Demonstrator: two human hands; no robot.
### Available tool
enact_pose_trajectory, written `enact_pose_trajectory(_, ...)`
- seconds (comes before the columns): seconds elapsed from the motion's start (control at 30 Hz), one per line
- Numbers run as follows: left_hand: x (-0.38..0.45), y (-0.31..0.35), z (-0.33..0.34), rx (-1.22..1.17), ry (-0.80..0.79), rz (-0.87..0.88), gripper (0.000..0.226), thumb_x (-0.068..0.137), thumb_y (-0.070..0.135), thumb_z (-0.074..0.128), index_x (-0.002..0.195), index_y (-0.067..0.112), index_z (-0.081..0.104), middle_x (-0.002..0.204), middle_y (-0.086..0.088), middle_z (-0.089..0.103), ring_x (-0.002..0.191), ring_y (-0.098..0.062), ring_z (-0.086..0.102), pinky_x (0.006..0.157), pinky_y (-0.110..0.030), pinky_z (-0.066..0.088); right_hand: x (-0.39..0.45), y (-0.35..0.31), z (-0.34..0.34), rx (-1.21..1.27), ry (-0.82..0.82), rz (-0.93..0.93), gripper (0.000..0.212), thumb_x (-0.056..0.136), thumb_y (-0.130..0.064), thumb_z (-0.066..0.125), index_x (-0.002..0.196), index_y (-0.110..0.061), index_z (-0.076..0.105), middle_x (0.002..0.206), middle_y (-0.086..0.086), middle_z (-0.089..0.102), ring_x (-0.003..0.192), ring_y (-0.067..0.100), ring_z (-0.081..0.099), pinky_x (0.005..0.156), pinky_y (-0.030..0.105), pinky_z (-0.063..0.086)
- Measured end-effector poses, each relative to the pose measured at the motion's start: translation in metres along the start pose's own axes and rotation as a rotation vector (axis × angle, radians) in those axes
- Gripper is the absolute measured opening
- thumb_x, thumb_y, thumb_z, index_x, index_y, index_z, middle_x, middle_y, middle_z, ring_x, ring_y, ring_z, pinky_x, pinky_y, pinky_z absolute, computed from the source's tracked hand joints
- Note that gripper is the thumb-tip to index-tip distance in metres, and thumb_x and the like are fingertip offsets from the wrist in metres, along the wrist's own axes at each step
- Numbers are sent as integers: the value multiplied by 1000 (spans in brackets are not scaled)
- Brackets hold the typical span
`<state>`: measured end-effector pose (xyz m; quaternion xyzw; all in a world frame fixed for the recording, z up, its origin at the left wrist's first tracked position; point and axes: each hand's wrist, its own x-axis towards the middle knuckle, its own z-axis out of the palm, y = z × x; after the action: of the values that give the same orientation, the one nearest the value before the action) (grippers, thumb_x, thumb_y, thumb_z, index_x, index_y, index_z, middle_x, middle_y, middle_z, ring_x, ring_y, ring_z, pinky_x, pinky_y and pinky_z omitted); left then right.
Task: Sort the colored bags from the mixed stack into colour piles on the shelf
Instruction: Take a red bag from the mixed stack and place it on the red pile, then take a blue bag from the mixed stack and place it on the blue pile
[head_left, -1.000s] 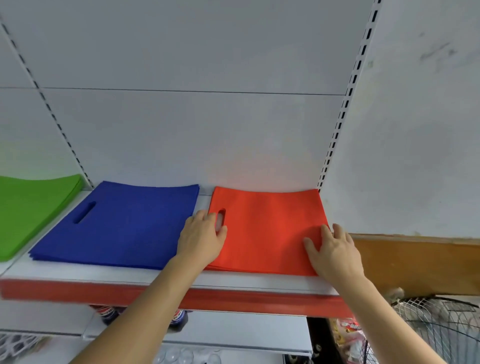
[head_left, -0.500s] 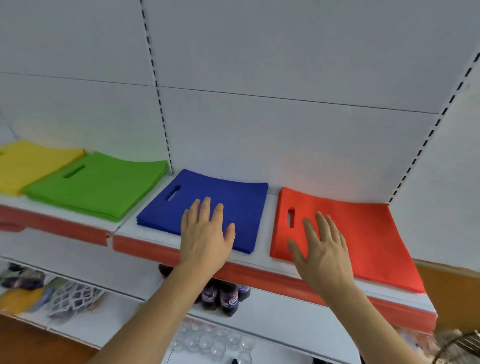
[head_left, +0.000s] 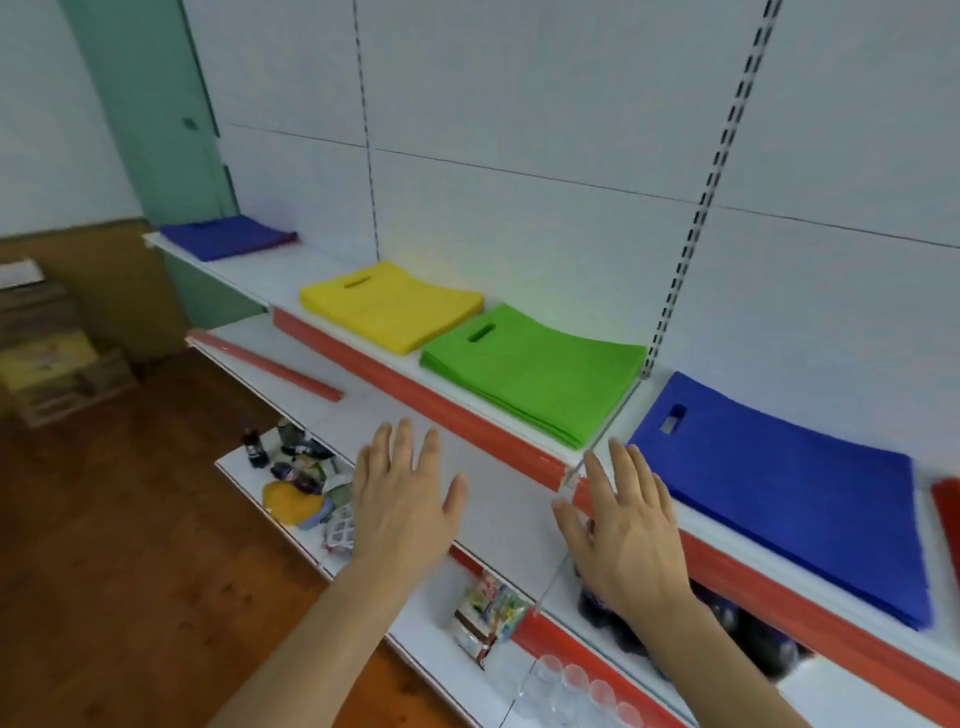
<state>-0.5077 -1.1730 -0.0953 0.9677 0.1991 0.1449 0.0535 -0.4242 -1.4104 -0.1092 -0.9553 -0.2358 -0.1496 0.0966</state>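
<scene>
Head view, left hand: the left hand (head_left: 402, 499) is held flat, palm down and fingers spread wide, holding nothing, in front of the bare lower shelf (head_left: 498, 499); whether it touches the surface cannot be told.
Head view, right hand: the right hand (head_left: 631, 525) is also flat with fingers spread and empty, its fingertips (head_left: 592, 462) at the red front edge (head_left: 467, 421) of the upper shelf, just left of the near blue pile.
Forearms: both bare forearms rise from the bottom of the frame, roughly parallel.
Bags on the upper shelf: from left to right, a far blue stack (head_left: 228, 236) at the shelf's end, a yellow pile (head_left: 389, 306), a green pile (head_left: 540, 371) just beside it, and a near blue pile (head_left: 795, 488) beyond the slotted upright.
Cut off: only a sliver of a red pile (head_left: 948, 504) shows at the right edge.
Hard to make out: the far blue stack is blurred, so any other colours in it cannot be told; snack packets (head_left: 488, 613) and dark bottles (head_left: 753, 634) lower down are smeared, the bottles partly hidden by the right wrist.
</scene>
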Motion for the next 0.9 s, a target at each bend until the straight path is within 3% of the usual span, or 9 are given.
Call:
enact_pose_trajectory(0.43,74,-233,-6,65,96,-301,69,104,65,30,162,27,35,172,-8,24,161,-30,13,129,-51,18,172,-231,98,129,-56,-328,81,105,-68,22,163,-13,35,171,17,25,160,37,18,126,58,25)
enact_pose_trajectory(0.6,123,-309,-17,108,131,-427,73,103,68,25,164,30,27,174,-3,19,162,-27,7,130,-46,11,250,-313,125,184,-73,-416,80,104,-66,26,159,-10,42,168,20,33,158,39,25,123,60,30)
enact_pose_trajectory(0.9,192,-449,-9,145,175,-502,73,102,70,21,163,31,30,173,-3,23,162,-28,9,127,-46,7,343,-460,172,142,-136,-521,83,101,-69,18,165,-18,32,173,14,22,161,34,15,128,54,21)
